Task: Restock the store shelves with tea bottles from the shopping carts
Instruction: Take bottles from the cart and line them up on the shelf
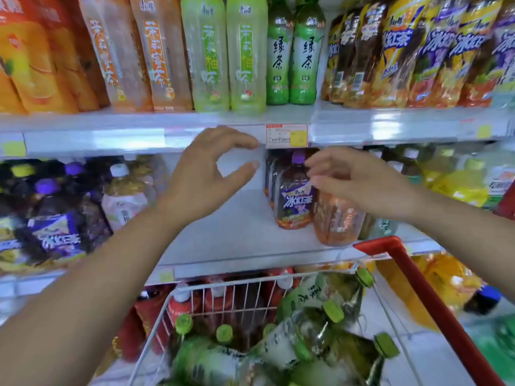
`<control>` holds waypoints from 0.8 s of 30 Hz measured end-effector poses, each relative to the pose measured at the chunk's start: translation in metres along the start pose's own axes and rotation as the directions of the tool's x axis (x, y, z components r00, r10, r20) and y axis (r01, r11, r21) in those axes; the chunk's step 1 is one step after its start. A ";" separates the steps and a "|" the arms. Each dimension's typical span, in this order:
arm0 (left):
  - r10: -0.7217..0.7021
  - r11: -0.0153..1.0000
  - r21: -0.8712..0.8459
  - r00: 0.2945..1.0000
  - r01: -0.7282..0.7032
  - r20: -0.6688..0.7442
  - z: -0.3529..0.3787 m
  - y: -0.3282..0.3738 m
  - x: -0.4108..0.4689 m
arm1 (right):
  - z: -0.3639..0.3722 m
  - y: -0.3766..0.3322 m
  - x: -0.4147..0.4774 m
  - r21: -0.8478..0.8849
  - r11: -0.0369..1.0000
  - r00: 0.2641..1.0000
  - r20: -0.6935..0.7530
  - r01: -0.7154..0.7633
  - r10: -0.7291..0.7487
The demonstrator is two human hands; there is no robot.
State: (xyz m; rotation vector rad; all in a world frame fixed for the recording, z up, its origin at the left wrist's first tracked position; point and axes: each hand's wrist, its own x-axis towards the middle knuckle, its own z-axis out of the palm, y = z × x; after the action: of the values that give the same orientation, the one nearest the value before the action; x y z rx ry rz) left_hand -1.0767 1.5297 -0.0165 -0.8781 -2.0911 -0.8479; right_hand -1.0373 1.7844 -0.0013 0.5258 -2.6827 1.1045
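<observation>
At the bottom of the frame sits a shopping cart (237,282) with a red handle (418,288) on the right. Tea bottles with green caps (281,344) lie piled inside it, every which way. Above the cart two bare arms reach up to the shelves. The left hand (206,176) is in the middle of the frame. Its fingers (239,140) are curved and spread wide apart, and they hold nothing. The right hand (359,182) is at the middle right. Its fingers (320,162) are stretched out loose, with nothing in them. Their tips are right by the neck of a purple-capped tea bottle (294,201) (it is too blurry to tell if they touch it). That bottle stands upright on the middle shelf (231,235), just beside an orange bottle (337,221), with a bare white patch of shelf to its left. Farther up is the top shelf (139,135) with a red price tag (287,135) on its edge. Two green tea bottles (292,57) stand upright there in a long row of drinks.
</observation>
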 end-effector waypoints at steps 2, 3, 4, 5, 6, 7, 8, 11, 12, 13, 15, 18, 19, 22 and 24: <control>-0.158 0.970 -0.147 0.964 0.192 0.214 0.015 0.003 -0.040 | 0.023 0.015 -0.024 -0.065 0.997 0.986 0.159 -0.041 0.051; -0.205 0.947 -0.177 0.926 0.270 0.317 0.023 0.002 -0.059 | 0.033 0.023 -0.034 -0.100 0.994 0.975 0.211 -0.046 0.066; -0.231 0.925 -0.190 0.884 0.329 0.406 0.030 0.003 -0.076 | 0.040 0.029 -0.042 -0.130 0.990 0.963 0.256 -0.056 0.088; -0.252 0.904 -0.190 0.837 0.383 0.485 0.036 0.003 -0.091 | 0.045 0.032 -0.051 -0.165 0.983 0.946 0.299 -0.080 0.127; -0.267 0.883 -0.185 0.785 0.432 0.559 0.041 0.005 -0.104 | 0.048 0.035 -0.058 -0.220 0.970 0.921 0.345 -0.108 0.180; -0.280 0.863 -0.164 0.724 0.477 0.630 0.045 0.007 -0.116 | 0.051 0.037 -0.064 -0.294 0.948 0.888 0.393 -0.126 0.240; -0.283 0.850 -0.131 0.651 0.511 0.704 0.048 0.009 -0.126 | 0.054 0.038 -0.070 -0.375 0.918 0.848 0.440 -0.128 0.297; -0.241 0.835 -0.011 0.384 0.551 0.891 0.051 0.009 -0.149 | 0.068 0.043 -0.088 -0.553 0.830 0.748 0.518 -0.078 0.415; -0.231 0.835 0.029 0.302 0.549 0.925 0.050 0.009 -0.153 | 0.074 0.045 -0.092 -0.578 0.813 0.734 0.519 -0.076 0.438; -0.227 0.835 0.063 0.237 0.546 0.945 0.048 0.008 -0.157 | 0.080 0.048 -0.096 -0.591 0.802 0.733 0.506 -0.088 0.454; -0.221 0.816 0.094 0.157 0.571 0.963 0.044 0.004 -0.162 | 0.090 0.050 -0.100 -0.603 0.787 0.767 0.442 -0.131 0.465; -0.219 0.809 0.138 0.074 0.571 0.973 0.035 -0.006 -0.168 | 0.097 0.048 -0.104 -0.539 0.811 0.811 0.357 -0.227 0.464; -0.227 0.822 0.166 0.047 0.546 0.973 0.033 -0.008 -0.169 | 0.099 0.047 -0.104 -0.508 0.824 0.821 0.340 -0.251 0.459; -0.240 0.854 0.204 0.015 0.478 0.971 0.029 -0.011 -0.173 | 0.103 0.043 -0.105 -0.391 0.869 0.860 0.279 -0.304 0.427; -0.246 0.878 0.209 0.033 0.430 0.969 0.030 -0.011 -0.175 | 0.108 0.042 -0.103 -0.219 0.894 0.864 0.247 -0.391 0.439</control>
State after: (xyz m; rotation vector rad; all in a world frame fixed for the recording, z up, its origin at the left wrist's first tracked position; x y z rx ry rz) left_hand -1.0047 1.4906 -0.1745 -1.2292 -3.6615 -0.6460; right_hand -0.9637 1.7610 -0.1363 0.0754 -3.2172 0.9457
